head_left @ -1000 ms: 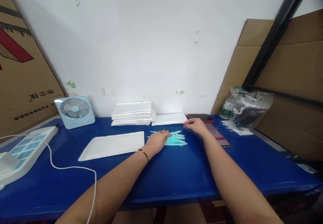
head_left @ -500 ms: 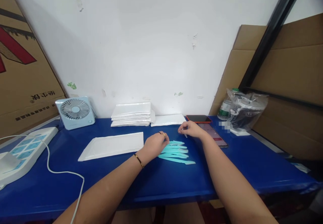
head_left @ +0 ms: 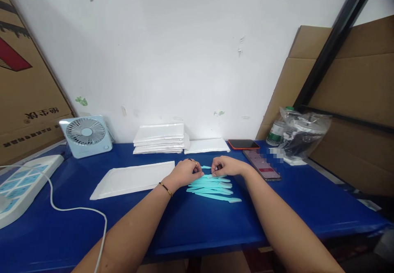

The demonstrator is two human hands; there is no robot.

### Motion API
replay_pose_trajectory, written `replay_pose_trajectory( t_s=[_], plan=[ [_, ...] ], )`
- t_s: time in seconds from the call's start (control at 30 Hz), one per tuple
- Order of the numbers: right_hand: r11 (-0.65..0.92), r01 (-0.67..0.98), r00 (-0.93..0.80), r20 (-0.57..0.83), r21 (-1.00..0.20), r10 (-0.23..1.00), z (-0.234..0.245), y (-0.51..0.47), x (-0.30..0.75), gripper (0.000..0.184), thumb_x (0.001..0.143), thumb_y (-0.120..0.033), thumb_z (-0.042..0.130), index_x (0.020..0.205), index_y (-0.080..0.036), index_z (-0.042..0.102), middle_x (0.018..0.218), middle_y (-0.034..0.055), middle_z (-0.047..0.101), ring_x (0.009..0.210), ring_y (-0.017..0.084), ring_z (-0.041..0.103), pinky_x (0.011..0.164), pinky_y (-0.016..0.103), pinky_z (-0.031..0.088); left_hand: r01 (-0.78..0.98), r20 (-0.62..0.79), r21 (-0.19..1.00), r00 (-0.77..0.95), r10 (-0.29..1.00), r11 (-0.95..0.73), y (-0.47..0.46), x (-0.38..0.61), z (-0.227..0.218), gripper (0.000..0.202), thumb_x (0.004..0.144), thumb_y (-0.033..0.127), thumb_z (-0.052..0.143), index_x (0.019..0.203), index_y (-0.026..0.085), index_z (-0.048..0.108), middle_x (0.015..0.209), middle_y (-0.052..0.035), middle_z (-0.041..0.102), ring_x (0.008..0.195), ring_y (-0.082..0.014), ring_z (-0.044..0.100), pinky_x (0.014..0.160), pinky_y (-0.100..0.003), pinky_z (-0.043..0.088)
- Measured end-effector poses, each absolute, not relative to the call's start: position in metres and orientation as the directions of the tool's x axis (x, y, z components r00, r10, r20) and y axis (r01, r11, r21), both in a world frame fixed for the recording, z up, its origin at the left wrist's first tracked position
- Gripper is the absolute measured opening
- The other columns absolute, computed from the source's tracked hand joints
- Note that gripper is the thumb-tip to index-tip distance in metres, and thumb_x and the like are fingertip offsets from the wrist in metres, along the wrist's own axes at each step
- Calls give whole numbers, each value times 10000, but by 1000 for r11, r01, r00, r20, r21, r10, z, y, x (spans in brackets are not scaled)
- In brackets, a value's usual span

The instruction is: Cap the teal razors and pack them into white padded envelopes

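Observation:
Several turquoise eyebrow razors [head_left: 215, 190] lie fanned side by side on the blue table, handles to the left and pale blade ends to the right. At the top of the row, my left hand [head_left: 186, 172] is closed in a pinch, its fingertips on the left end of one more turquoise eyebrow razor [head_left: 206, 167]. My right hand [head_left: 227, 167] is closed at that razor's other end; the fingers hide its tip. To the left of my left hand lies a flat white padded envelope [head_left: 132, 179].
A stack of white padded envelopes [head_left: 158, 139] and another envelope [head_left: 207, 145] stand by the wall. Two phones [head_left: 243, 144] [head_left: 261, 164], a bottle [head_left: 276, 133] and a bagged item [head_left: 303, 135] are on the right. A fan [head_left: 86, 135], power strip [head_left: 30, 187] and white cable [head_left: 76, 210] occupy the left.
My right hand has moved left toward my left hand, which has shifted slightly left and up. A turquoise razor now shows between them. The view has shifted slightly.

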State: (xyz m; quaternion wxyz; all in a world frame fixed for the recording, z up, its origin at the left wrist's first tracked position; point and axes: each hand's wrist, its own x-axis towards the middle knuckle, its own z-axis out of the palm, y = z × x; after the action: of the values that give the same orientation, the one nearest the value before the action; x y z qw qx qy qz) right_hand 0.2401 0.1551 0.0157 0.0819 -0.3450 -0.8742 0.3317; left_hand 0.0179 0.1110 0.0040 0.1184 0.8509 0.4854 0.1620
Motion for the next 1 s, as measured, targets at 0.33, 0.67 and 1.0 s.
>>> replay_pose_trajectory(
  t_s=[0.33,0.67,1.0],
  plan=[
    [435,659,-538,20,-614,843,15,167,265,136,689,-275,618,739,-153,654,718,16,618,638,127,534,573,224,394,867,152,324,347,926,-378,122,10,5,150,801,342,540,793,234,645,827,9,669,799,-166,595,737,-278,382],
    [589,646,-666,19,-486,746,14,161,252,206,648,-342,701,782,-185,690,847,32,578,758,154,537,666,245,415,829,207,302,426,881,-471,114,18,4,251,733,467,610,842,247,659,923,-11,642,916,-193,577,786,-296,389],
    [522,657,-604,35,-544,797,15,165,259,226,665,-379,682,766,-177,664,829,29,599,750,155,541,654,242,412,843,166,337,386,908,-420,119,8,13,291,819,482,492,841,246,661,796,13,677,778,-163,599,684,-256,363]
  ],
)
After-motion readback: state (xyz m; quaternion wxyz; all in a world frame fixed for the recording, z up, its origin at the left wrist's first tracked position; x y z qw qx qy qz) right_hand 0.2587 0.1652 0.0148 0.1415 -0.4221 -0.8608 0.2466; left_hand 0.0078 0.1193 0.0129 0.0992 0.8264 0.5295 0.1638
